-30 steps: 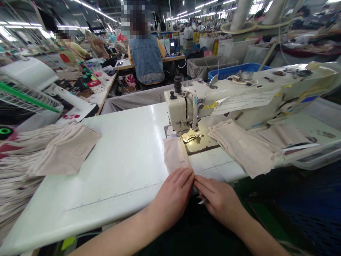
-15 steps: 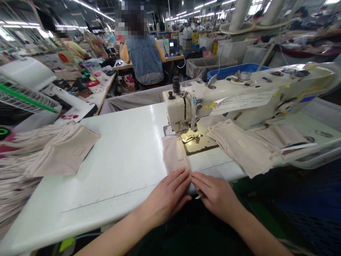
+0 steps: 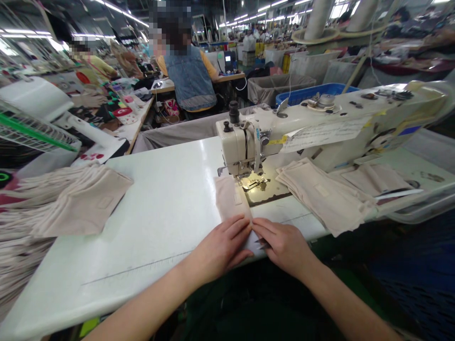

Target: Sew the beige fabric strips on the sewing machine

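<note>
Both my hands rest side by side on the near end of a folded beige cloth piece (image 3: 229,199), which lies on the white sewing table (image 3: 149,213). My left hand (image 3: 222,248) lies flat on it, fingers together. My right hand (image 3: 280,246) presses beside it, with a small pointed metal tool, possibly thread snips (image 3: 262,244), showing under its fingers. The cloth's far end lies just left of the presser foot (image 3: 253,183) of the cream sewing machine (image 3: 238,142). A small rectangular patch (image 3: 237,199) is stitched onto the cloth.
A stack of beige cloth pieces (image 3: 322,196) lies right of the presser foot, and a large fringed pile (image 3: 78,203) lies at the table's left. A blue crate (image 3: 313,92) stands behind the machine. A co-worker in a denim vest (image 3: 190,78) sits beyond.
My hands have slid a little toward the machine with the cloth under them, bringing its far end closer to the presser foot. The head view has also shifted slightly.
</note>
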The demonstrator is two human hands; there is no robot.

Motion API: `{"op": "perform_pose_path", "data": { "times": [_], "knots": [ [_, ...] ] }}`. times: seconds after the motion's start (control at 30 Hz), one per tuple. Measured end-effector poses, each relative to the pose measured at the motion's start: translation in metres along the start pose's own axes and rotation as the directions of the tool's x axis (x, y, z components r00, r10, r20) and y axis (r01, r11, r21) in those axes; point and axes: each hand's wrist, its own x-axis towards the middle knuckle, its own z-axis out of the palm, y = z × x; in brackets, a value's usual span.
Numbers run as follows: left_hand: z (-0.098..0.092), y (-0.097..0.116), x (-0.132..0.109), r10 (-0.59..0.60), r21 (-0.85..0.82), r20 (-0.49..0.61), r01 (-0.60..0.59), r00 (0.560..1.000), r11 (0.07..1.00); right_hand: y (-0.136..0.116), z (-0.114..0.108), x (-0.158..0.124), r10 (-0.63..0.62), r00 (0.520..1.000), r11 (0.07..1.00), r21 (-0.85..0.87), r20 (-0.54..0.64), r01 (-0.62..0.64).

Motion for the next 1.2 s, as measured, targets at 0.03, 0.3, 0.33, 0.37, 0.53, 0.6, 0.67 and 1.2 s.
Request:
{"op": "perform_pose_path", "data": {
  "times": [0.03, 0.3, 0.33, 0.37, 0.53, 0.6, 0.67, 1.2],
  "knots": [
    [0.000, -0.001, 0.001, -0.002, 0.007, 0.008, 0.002, 1.000, 1.000, 0.001, 0.000, 0.001, 0.001, 1.000, 1.000, -0.005, 0.003, -0.001],
    [-0.001, -0.013, 0.008, 0.013, 0.029, 0.001, -0.013, 1.000, 0.999, 0.010, 0.001, 0.015, 0.009, 1.000, 1.000, 0.013, 0.025, -0.010],
    [-0.001, -0.015, 0.009, 0.015, 0.032, -0.003, -0.015, 1.000, 0.999, 0.011, 0.001, 0.016, 0.011, 0.999, 1.000, 0.014, 0.035, -0.012],
    [-0.002, -0.016, 0.010, 0.020, 0.036, -0.008, -0.020, 1.000, 0.999, 0.012, 0.002, 0.018, 0.016, 0.999, 1.000, 0.010, 0.049, -0.016],
    [-0.002, -0.024, 0.013, 0.037, 0.065, -0.022, -0.036, 0.999, 0.997, 0.016, 0.001, 0.027, 0.038, 0.994, 0.999, 0.003, 0.105, -0.038],
    [-0.001, -0.027, 0.014, 0.040, 0.069, -0.031, -0.038, 0.999, 0.997, 0.017, 0.002, 0.030, 0.043, 0.993, 0.999, 0.000, 0.106, -0.043],
    [0.000, -0.031, 0.015, 0.044, 0.074, -0.034, -0.041, 0.998, 0.996, 0.018, 0.003, 0.033, 0.051, 0.993, 0.999, -0.007, 0.106, -0.051],
    [-0.007, -0.054, 0.028, 0.036, 0.087, -0.051, -0.032, 0.998, 0.996, 0.019, -0.008, 0.031, 0.139, 0.988, 0.987, -0.087, 0.069, -0.133]
  ]
}}
